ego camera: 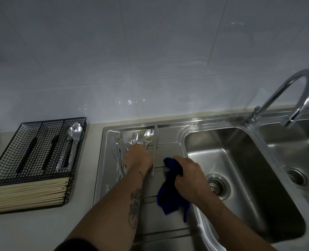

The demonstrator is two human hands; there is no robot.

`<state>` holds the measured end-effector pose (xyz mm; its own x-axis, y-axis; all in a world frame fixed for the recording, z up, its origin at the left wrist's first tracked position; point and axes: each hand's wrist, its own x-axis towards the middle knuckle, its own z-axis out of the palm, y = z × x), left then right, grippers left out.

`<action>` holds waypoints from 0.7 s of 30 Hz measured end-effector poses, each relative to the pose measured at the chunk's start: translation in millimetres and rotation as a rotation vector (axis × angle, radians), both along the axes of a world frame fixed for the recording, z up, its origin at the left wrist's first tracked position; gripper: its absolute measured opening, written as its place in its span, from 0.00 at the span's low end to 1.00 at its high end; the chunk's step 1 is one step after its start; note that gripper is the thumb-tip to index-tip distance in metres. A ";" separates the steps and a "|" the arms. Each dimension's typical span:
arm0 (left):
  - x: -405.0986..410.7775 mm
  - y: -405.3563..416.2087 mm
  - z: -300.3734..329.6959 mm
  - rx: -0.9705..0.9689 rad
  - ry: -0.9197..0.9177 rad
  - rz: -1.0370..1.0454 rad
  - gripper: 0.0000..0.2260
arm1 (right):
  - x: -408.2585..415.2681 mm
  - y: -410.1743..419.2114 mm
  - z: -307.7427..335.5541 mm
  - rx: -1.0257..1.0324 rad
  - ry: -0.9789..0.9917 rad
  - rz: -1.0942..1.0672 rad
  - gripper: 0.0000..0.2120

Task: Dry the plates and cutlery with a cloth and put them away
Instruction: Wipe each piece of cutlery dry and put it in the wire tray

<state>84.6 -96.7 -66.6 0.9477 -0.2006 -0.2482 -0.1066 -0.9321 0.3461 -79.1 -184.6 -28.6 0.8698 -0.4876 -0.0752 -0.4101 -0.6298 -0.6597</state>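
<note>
Loose steel cutlery lies at the far end of the sink's drainboard point(168, 154): forks point(133, 138), a spoon point(148, 135) with yellow specks, a knife point(155, 142) and more pieces point(118, 154) to the left. My left hand point(138, 157) lies on top of this pile, its fingers over the fork and spoon handles; whether they grip one is hidden. My right hand point(189, 178) grips a dark blue cloth point(170, 194) above the drainboard's right edge; the cloth hangs down below the hand. No plates are in view.
A black wire cutlery tray point(9, 153) stands on the counter at left, holding spoons point(75, 131), dark-handled pieces and several pale chopsticks point(28, 194). Right of the drainboard are two sink basins point(240, 178) with a strainer drain point(216, 184) and a curved chrome tap point(302, 95).
</note>
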 end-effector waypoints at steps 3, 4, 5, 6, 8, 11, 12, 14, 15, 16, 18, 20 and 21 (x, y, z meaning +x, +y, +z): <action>6.0 2.2 2.8 -0.030 0.055 0.036 0.08 | -0.3 0.6 2.8 0.016 0.007 0.000 0.23; 9.2 3.6 4.3 -0.048 0.079 0.042 0.06 | -0.5 0.8 3.6 0.020 0.011 0.000 0.22; 12.7 4.9 6.3 -0.075 0.108 0.050 0.04 | -0.7 0.7 4.1 0.021 0.012 0.001 0.22; 16.6 6.6 8.1 -0.101 0.129 0.051 0.03 | -0.8 0.7 4.6 0.020 0.012 0.002 0.22; 23.3 10.3 14.3 -0.154 0.185 0.070 0.05 | -0.7 0.5 5.1 0.018 0.016 -0.004 0.22; 33.1 18.3 18.6 -0.233 0.288 0.103 0.04 | -0.1 1.9 6.4 0.028 0.019 -0.013 0.22; 34.8 21.6 20.3 -0.259 0.316 0.112 0.03 | -0.1 2.8 6.9 0.026 0.015 -0.009 0.21; 34.6 29.2 26.1 -0.329 0.359 0.140 0.08 | 0.7 5.5 9.2 0.016 0.007 0.000 0.20; 32.8 34.3 30.1 -0.338 0.383 0.145 0.11 | 1.3 7.1 10.8 0.016 0.001 0.003 0.20; 30.7 40.5 33.8 -0.336 0.398 0.131 0.11 | 2.3 9.4 12.7 0.017 -0.006 0.008 0.20; 24.2 52.4 43.8 -0.309 0.399 0.092 0.09 | 3.6 16.1 18.0 0.011 -0.018 0.023 0.19; 14.8 64.0 57.9 -0.331 0.381 0.046 0.11 | 4.8 23.8 23.8 -0.014 -0.039 0.037 0.21; 10.0 69.8 65.2 -0.328 0.349 0.009 0.12 | 5.3 28.1 27.4 -0.037 -0.058 0.041 0.22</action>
<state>94.6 -26.9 -1.5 0.8214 -0.3133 -0.4766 0.0761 -0.7680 0.6360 -73.9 -156.5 -1.2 0.8916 -0.4527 -0.0066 -0.3450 -0.6699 -0.6575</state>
